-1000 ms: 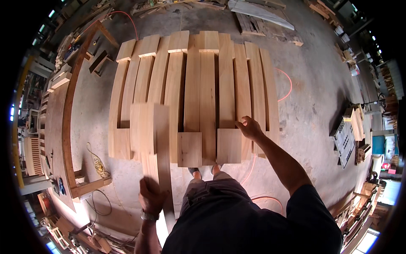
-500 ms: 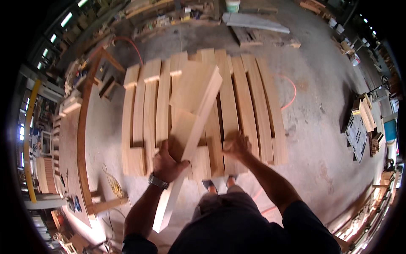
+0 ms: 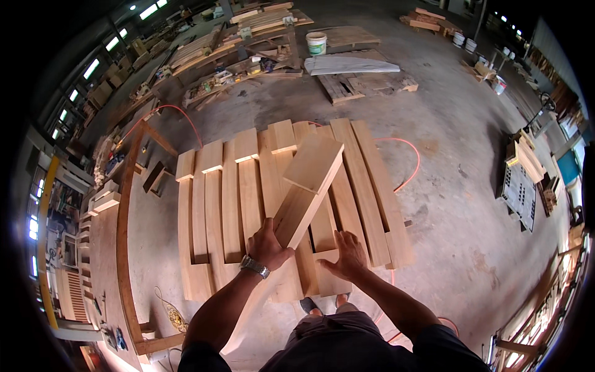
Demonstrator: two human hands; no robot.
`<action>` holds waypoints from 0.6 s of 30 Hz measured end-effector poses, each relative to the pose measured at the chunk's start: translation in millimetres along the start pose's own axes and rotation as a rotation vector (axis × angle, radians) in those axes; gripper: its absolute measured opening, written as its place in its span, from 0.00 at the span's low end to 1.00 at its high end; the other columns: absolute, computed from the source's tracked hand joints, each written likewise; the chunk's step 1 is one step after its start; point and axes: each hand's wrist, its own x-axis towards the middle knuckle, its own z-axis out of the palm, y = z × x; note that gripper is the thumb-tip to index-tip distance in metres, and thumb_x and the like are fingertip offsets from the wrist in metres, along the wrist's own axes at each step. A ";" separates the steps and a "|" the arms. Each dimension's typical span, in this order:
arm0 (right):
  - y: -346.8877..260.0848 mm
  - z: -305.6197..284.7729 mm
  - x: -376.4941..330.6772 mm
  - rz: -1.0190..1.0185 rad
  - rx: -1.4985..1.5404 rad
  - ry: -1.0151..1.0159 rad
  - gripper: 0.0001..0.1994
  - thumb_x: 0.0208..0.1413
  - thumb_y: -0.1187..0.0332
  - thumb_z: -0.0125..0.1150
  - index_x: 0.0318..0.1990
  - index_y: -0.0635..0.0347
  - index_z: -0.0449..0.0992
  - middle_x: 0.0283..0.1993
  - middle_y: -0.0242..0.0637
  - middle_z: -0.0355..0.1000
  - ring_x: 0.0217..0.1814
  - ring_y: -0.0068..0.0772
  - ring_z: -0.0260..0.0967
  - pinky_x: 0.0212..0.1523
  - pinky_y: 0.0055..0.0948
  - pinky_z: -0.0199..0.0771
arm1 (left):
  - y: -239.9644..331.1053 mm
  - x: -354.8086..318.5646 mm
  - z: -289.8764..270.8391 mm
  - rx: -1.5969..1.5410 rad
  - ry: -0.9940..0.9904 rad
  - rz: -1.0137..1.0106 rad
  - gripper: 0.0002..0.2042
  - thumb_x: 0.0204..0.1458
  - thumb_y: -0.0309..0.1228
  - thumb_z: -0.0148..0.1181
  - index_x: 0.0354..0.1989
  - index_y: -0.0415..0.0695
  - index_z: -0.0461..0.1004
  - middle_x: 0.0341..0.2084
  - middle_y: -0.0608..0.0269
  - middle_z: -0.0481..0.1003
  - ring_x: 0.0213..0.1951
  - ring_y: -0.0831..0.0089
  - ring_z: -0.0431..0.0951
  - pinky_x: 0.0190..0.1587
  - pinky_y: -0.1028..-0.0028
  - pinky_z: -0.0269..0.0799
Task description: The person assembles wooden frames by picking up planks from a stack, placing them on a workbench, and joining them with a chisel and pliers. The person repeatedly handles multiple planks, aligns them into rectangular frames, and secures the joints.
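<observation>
While the left hand has its fingers clamped on the tilted plank, the right hand rests beside it, fingers spread, on the laid boards. Bare concrete floor lies open rightward; an orange cable curls beside the boards' right edge.

Both forearms reach forward from the lower edge. The left hand, a watch on its wrist, is curled in a grip, thumb to the right. The right hand lies flat, palm down, fingers spread.
</observation>
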 end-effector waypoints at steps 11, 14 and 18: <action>26.5 -167.4 -27.7 -0.018 -0.283 -0.037 0.66 0.31 0.47 0.86 0.78 0.60 0.52 0.79 0.58 0.50 0.83 0.63 0.44 0.80 0.65 0.41 | 78.2 35.6 42.7 0.444 -0.289 0.735 0.31 0.37 0.24 0.68 0.55 0.42 0.69 0.45 0.53 0.79 0.45 0.54 0.83 0.45 0.56 0.80; 59.4 -156.3 -72.5 0.034 -0.206 0.005 0.60 0.34 0.57 0.83 0.77 0.62 0.53 0.75 0.58 0.56 0.80 0.63 0.50 0.78 0.64 0.48 | 103.3 51.6 67.3 0.554 -0.354 0.942 0.33 0.36 0.25 0.69 0.57 0.43 0.69 0.46 0.56 0.78 0.47 0.56 0.82 0.47 0.57 0.78; 86.0 -161.3 -85.8 0.096 -0.358 0.231 0.52 0.39 0.66 0.74 0.76 0.64 0.55 0.73 0.58 0.58 0.79 0.66 0.51 0.78 0.65 0.47 | 151.5 73.9 88.7 0.559 -0.418 0.970 0.33 0.36 0.28 0.70 0.57 0.44 0.68 0.46 0.54 0.78 0.44 0.53 0.83 0.45 0.53 0.79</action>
